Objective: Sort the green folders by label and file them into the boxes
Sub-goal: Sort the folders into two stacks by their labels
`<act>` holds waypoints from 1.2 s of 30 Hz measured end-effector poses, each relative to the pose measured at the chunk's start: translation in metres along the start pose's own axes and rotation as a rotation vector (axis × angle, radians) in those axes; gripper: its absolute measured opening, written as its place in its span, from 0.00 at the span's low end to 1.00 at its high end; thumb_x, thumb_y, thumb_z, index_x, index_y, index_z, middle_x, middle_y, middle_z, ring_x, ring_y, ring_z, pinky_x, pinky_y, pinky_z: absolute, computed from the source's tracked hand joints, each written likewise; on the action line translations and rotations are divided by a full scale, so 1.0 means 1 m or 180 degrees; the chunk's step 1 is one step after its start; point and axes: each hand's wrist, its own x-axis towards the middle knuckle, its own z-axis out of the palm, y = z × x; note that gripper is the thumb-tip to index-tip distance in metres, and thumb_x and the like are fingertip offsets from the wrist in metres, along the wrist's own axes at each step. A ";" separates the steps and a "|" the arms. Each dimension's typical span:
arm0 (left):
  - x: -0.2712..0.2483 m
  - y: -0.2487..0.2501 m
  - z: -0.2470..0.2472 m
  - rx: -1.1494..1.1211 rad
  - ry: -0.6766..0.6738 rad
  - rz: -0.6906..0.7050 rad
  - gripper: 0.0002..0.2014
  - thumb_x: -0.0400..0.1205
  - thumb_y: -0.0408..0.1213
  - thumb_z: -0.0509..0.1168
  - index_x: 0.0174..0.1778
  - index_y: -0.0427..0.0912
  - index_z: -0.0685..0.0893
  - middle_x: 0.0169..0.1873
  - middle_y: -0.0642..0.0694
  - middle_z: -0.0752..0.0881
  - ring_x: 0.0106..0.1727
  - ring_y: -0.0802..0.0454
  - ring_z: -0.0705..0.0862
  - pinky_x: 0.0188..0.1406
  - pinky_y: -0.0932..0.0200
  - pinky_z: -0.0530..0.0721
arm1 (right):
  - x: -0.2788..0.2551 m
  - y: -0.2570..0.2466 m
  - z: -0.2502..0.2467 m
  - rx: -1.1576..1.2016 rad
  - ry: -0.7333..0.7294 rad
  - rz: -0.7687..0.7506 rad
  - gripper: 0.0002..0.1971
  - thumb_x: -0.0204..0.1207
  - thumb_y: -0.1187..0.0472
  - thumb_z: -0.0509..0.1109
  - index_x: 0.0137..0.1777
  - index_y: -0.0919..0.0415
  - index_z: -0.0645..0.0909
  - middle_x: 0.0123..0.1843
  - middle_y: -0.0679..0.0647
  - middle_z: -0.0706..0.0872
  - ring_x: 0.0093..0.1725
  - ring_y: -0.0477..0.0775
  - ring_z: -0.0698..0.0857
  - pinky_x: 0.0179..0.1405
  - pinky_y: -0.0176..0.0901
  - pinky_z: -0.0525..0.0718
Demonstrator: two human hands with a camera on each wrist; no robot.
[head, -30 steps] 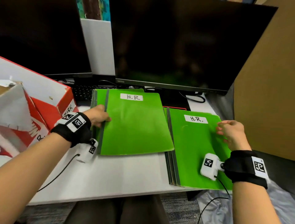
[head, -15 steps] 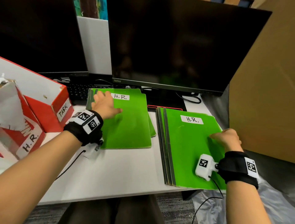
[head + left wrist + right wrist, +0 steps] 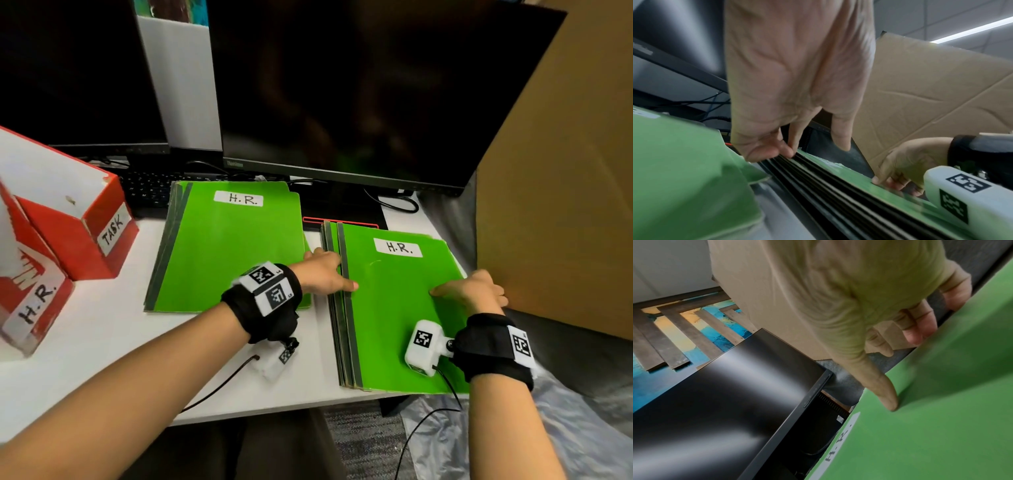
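Two stacks of green folders lie on the white desk (image 3: 102, 342), each topped by an "H.R." label. The left stack (image 3: 226, 246) lies untouched. My left hand (image 3: 325, 274) is at the spine side of the right stack (image 3: 394, 325): curled fingertips (image 3: 777, 151) dig in among the dark spines (image 3: 838, 186) and the thumb reaches over the top cover. My right hand (image 3: 469, 291) grips the top folder's right edge, thumb pressed on the cover (image 3: 941, 426) and fingers (image 3: 916, 335) curled under it. Red boxes labelled "TASK" (image 3: 102, 233) and "H.R." (image 3: 34, 301) stand at the left.
Two dark monitors (image 3: 342, 85) stand behind the folders, with a keyboard (image 3: 150, 192) under the left one. A large cardboard sheet (image 3: 565, 171) leans close on the right. The right stack overhangs the desk's front edge, and clear plastic (image 3: 582, 428) lies below.
My left hand has left the left stack, where it had laid an H.R. folder, and crossed right to the right stack's spine. My right hand has stayed at the right edge.
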 end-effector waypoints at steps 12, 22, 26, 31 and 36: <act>-0.019 0.013 0.001 -0.0460 -0.0115 0.0098 0.46 0.79 0.49 0.69 0.85 0.43 0.46 0.82 0.41 0.49 0.83 0.40 0.47 0.83 0.47 0.49 | -0.002 0.002 -0.003 0.0204 -0.0039 -0.0151 0.52 0.59 0.48 0.86 0.76 0.68 0.62 0.76 0.69 0.66 0.76 0.69 0.65 0.72 0.64 0.72; -0.017 0.021 0.004 -0.1242 0.0417 0.0320 0.39 0.80 0.29 0.67 0.78 0.30 0.46 0.77 0.33 0.65 0.68 0.44 0.75 0.60 0.58 0.74 | 0.015 0.000 0.010 0.0945 -0.0426 -0.0408 0.61 0.39 0.49 0.90 0.74 0.67 0.68 0.72 0.67 0.75 0.71 0.72 0.73 0.68 0.65 0.77; -0.014 0.002 -0.007 -0.1585 0.0753 0.0223 0.30 0.80 0.20 0.61 0.75 0.32 0.55 0.59 0.32 0.76 0.44 0.47 0.80 0.33 0.58 0.80 | -0.018 -0.005 -0.006 0.1197 -0.0563 -0.0488 0.47 0.58 0.58 0.87 0.75 0.71 0.68 0.73 0.66 0.75 0.72 0.67 0.74 0.66 0.52 0.75; -0.011 -0.060 -0.052 -0.1478 0.1211 -0.0517 0.26 0.81 0.22 0.61 0.73 0.33 0.60 0.53 0.37 0.77 0.47 0.44 0.81 0.22 0.61 0.76 | -0.006 -0.001 -0.004 0.1335 -0.0616 -0.0521 0.46 0.60 0.59 0.86 0.76 0.70 0.67 0.74 0.67 0.75 0.74 0.68 0.72 0.70 0.59 0.72; -0.019 -0.126 -0.099 -0.0675 0.1187 -0.1334 0.19 0.81 0.27 0.64 0.66 0.28 0.69 0.46 0.33 0.83 0.38 0.39 0.84 0.33 0.49 0.85 | 0.000 -0.002 0.003 0.1138 -0.0435 -0.0549 0.52 0.47 0.52 0.90 0.72 0.67 0.71 0.70 0.67 0.78 0.73 0.70 0.72 0.72 0.65 0.73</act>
